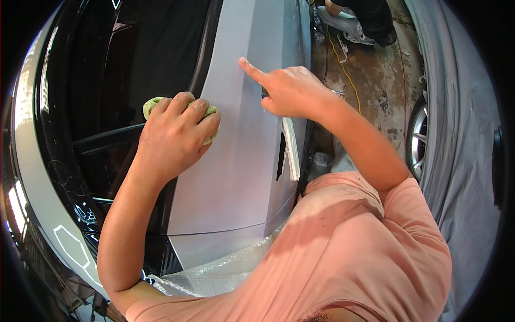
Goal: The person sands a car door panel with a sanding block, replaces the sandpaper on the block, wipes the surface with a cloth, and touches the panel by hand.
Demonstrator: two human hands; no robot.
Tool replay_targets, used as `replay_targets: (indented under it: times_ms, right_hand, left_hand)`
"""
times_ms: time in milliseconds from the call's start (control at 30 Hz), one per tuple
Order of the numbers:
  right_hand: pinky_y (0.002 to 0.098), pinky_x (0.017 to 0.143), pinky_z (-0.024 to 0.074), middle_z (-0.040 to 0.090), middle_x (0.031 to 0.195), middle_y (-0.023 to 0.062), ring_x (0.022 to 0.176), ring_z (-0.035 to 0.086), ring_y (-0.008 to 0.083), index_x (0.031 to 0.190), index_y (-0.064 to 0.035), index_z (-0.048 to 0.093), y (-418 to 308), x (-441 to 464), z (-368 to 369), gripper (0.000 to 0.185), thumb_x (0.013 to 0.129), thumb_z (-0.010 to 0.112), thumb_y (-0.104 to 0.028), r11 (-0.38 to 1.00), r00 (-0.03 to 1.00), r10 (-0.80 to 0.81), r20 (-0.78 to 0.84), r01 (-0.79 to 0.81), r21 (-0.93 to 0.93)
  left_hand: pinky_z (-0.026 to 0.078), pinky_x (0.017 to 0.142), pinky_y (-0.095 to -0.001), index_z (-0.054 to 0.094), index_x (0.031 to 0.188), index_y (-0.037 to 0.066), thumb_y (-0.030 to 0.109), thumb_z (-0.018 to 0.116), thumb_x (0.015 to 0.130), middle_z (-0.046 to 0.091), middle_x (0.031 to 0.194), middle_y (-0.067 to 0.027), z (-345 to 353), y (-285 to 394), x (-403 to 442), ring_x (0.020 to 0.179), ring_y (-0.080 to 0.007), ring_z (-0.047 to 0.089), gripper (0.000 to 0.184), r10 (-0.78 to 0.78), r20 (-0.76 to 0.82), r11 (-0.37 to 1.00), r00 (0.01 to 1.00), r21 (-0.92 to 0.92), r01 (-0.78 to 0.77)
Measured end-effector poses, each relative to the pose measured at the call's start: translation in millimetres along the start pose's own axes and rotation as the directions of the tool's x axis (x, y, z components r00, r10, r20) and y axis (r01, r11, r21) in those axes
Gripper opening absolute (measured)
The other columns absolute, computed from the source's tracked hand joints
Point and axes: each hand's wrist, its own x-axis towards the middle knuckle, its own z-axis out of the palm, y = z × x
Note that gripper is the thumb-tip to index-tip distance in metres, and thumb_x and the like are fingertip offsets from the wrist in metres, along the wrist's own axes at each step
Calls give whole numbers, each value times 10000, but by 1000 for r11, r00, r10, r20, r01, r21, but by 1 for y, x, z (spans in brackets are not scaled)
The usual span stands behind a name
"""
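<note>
My left hand (179, 129) is closed around a crumpled light green cloth (154, 107), which shows at both sides of the fingers. It rests where the grey car panel (230, 172) meets the dark glass (155, 53). Farther to the right, my right hand (292, 91) is over the same panel. Its index finger stretches out toward the glass, with pale dust on the tip, and the other fingers are curled under. A small dark patch shows beneath the thumb; I cannot tell what it is.
White tape (291, 150) edges a dark opening in the panel's side. Clear plastic sheeting (220, 273) lies near my body. A yellow cord (348, 75) runs across the stained floor. Another person's dark-clothed leg (375, 21) is at the top right. Grey sheeting (456, 134) drapes beside a wheel (418, 134).
</note>
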Motion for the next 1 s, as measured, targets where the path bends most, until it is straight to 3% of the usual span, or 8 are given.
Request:
replay_targets:
  times_ms: [367,467,733,867,1000]
  right_hand:
    - [491,716,605,750,803,155,734,742,375,1721,-102,283,-11,-15,0,875,928,642,-189,999,994,-49,98,47,20]
    - [484,712,604,748,799,150,732,742,372,1725,-108,275,-14,-18,8,880,930,640,-192,998,993,-65,103,63,22]
    - [503,711,594,734,802,164,744,727,391,1736,-109,245,-39,-47,26,949,894,678,-175,987,974,-158,163,160,-3]
    - [515,697,587,725,792,162,740,723,397,1730,-95,258,-56,-63,28,953,879,680,-170,982,950,-183,252,167,84]
    - [521,743,575,725,854,182,804,725,407,1727,-109,277,-57,-88,11,944,874,675,-171,985,974,-134,181,111,134]
  left_hand:
    - [579,977,-458,741,1177,188,162,913,723,726,1225,-25,1,0,0,1207,-272,659,486,-8,20,1000,1000,8,8]
    - [566,919,-431,747,1079,136,164,899,736,729,1157,-32,0,1,2,1161,-267,670,377,10,-34,1000,999,-3,-10]
    - [560,883,-411,739,1055,142,162,892,714,722,1119,-16,1,-1,4,1113,-253,669,374,32,-85,999,996,-2,-33]
    - [552,858,-398,738,1034,155,170,860,737,702,1068,7,-2,-4,4,1055,-225,661,321,53,-117,998,992,33,-49]
    - [537,933,-425,739,1150,165,170,879,738,701,1197,-4,-10,-12,2,1185,-242,649,434,91,-161,989,983,127,-70]
